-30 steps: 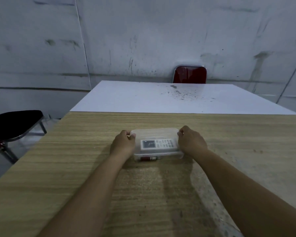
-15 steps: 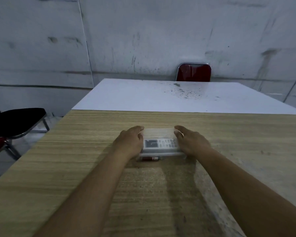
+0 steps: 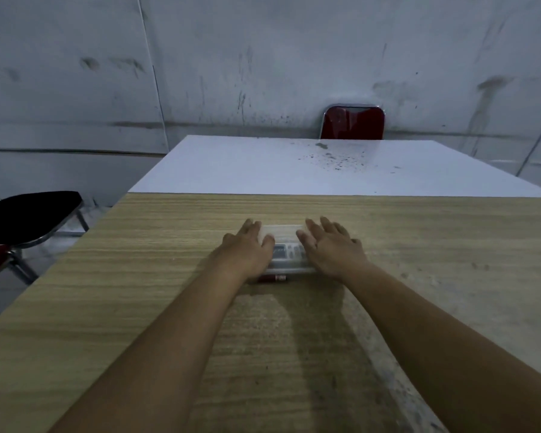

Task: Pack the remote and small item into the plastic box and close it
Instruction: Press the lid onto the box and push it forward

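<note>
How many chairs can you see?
2: a red chair behind the white table, and a black-seated chair at the left. Others may be hidden.

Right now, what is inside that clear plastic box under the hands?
Through the lid of the box a remote shows, screen and buttons up. A small red item shows at the near wall. Both ends are covered by the left hand and right hand.

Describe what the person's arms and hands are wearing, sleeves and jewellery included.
Nothing shows on them. Both forearms are bare up to the frame's edge, with no sleeve in view. The left hand and right hand wear no glove, ring, watch or bracelet that this dim picture reveals.
</note>
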